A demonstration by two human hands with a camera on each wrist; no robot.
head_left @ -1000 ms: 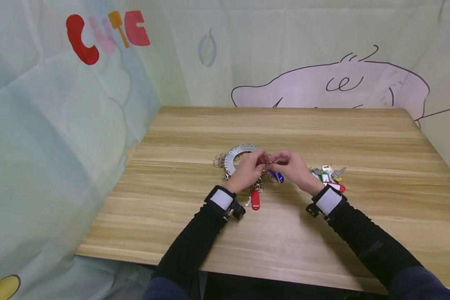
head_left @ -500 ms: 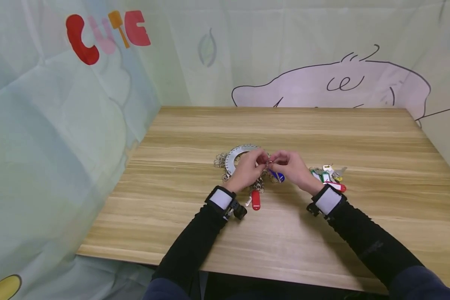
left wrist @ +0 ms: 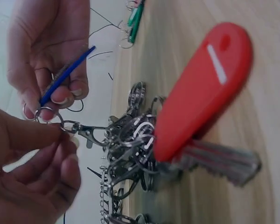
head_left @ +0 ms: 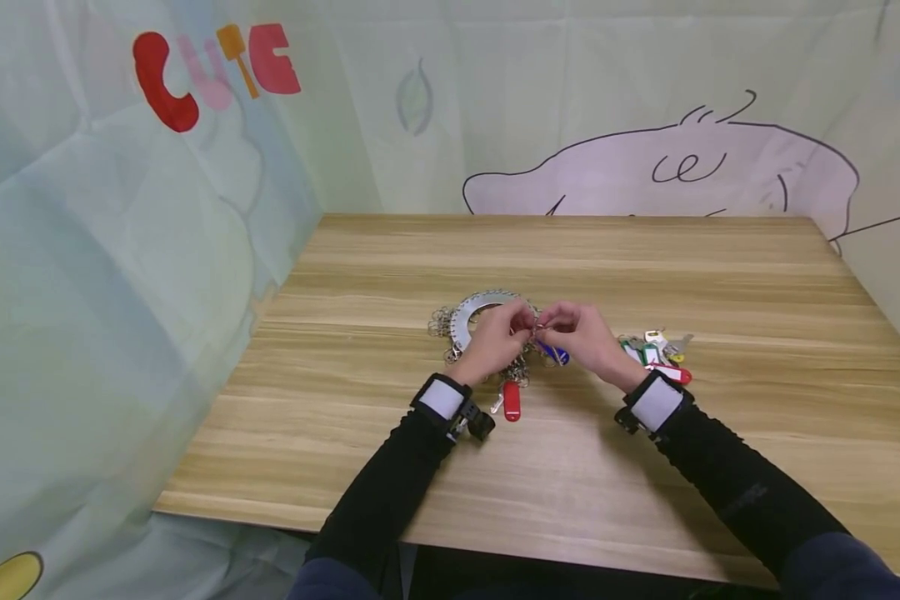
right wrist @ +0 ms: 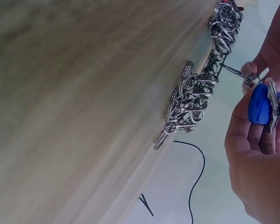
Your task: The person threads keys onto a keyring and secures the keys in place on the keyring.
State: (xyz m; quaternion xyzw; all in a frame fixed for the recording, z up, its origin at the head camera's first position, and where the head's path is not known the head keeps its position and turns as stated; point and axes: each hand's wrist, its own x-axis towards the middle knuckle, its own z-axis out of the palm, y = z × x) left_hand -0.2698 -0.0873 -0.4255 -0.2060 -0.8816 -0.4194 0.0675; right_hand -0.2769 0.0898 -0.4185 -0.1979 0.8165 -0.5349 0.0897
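Left hand (head_left: 495, 340) and right hand (head_left: 587, 340) meet at the right side of a flat silver ring holder (head_left: 461, 323) hung with many metal clips. Between the left thumb and fingertips is pinched a small split ring (left wrist: 49, 113), joined to a snap hook (left wrist: 89, 133) of the holder. The right fingers hold a blue key tag (right wrist: 258, 104) with a key (right wrist: 273, 108) against it, close to that ring. Hanging from the holder's near side is a red key tag (head_left: 512, 401), its own key (left wrist: 224, 161) beside it.
A small pile of keys with green, white, yellow and red tags (head_left: 667, 374) lies to the right, beside the right wrist. The wooden table (head_left: 330, 417) extends to a printed cloth backdrop (head_left: 390, 142).
Both hands stay in nearly the same place at the holder, with only slight finger movement. The red tag and the key pile have not moved noticeably.
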